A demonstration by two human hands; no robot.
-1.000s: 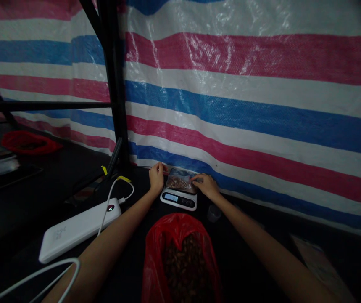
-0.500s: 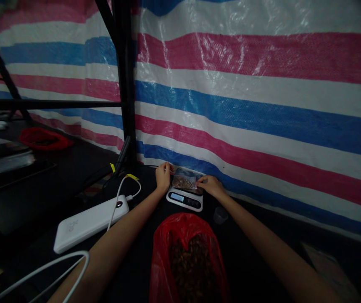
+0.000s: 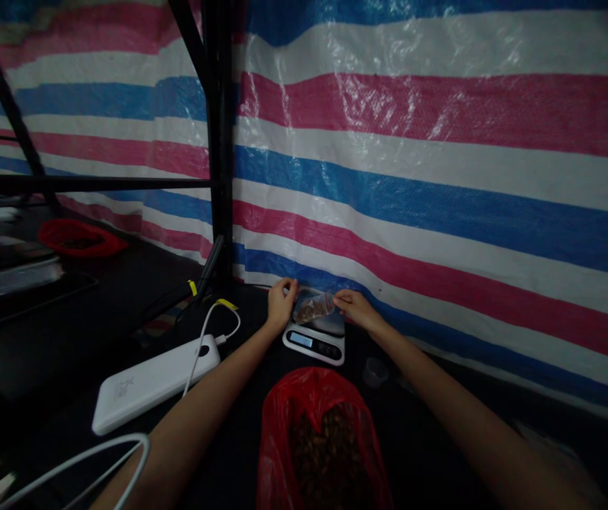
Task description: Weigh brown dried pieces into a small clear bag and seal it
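A small clear zip bag (image 3: 313, 309) with brown bits inside is tilted above the plate of a white kitchen scale (image 3: 314, 346), whose display is lit. My right hand (image 3: 355, 307) pinches the bag's right end, by its pinkish zip strip. My left hand (image 3: 281, 303) is at the scale's far left corner, fingers pinched together close to the bag's upper left edge; what lies between those fingertips is too small to make out. Nearer to me, an open red plastic bag (image 3: 277, 432) holds many small brown pieces (image 3: 330, 453).
A small clear cup (image 3: 374, 372) stands right of the scale. On the left lie a white power bank (image 3: 155, 382) and its white cable (image 3: 147, 453). A black metal frame (image 3: 221, 142) and a striped plastic sheet (image 3: 431, 191) rise behind. Another red bag (image 3: 81, 238) lies far left.
The zip bag has gone from nearly level to tilted, its right end now higher, baring more of the scale's plate. The whole view has shifted slightly.
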